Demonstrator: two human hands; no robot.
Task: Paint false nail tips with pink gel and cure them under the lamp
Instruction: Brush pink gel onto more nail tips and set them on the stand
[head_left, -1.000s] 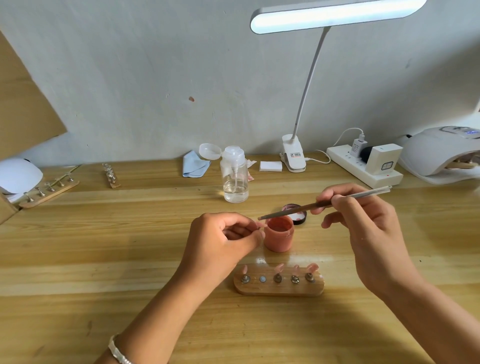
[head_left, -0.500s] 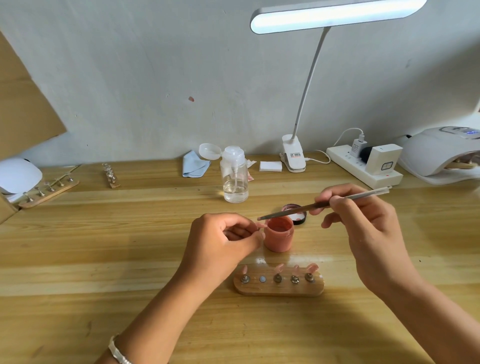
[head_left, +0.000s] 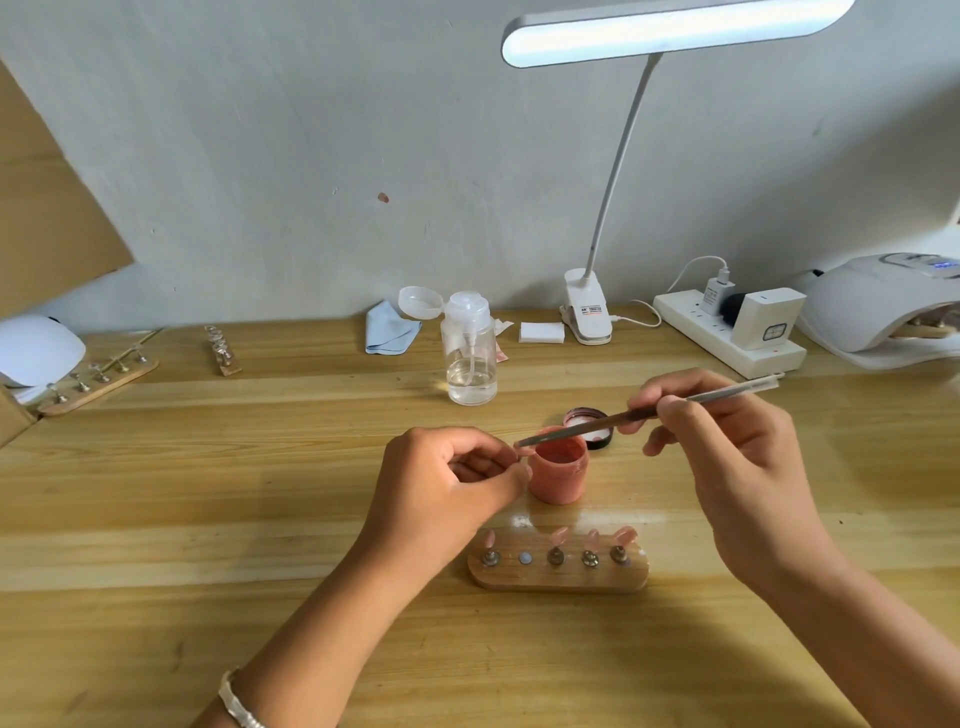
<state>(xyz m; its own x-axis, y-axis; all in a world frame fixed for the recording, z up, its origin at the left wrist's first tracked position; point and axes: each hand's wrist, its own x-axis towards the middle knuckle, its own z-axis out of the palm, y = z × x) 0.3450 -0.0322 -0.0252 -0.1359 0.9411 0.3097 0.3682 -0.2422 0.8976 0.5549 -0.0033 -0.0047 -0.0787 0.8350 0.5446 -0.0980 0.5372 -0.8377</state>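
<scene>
The wooden table (head_left: 208, 499) carries a pink gel pot (head_left: 561, 475) mid-table, with a nail-tip stand (head_left: 558, 577) nearer its front edge. Along its back edge stand a pump bottle (head_left: 470, 358), a power strip (head_left: 722, 340) and a curing lamp (head_left: 878, 306).

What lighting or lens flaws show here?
Head view: the desk lamp bar is blown out white; a glare patch sits on the table behind the nail holder; soft shadows under both forearms; the wide lens bows the table's far edge; the right hand's brush is sharp, the left hand's nail tip barely resolved.
</scene>
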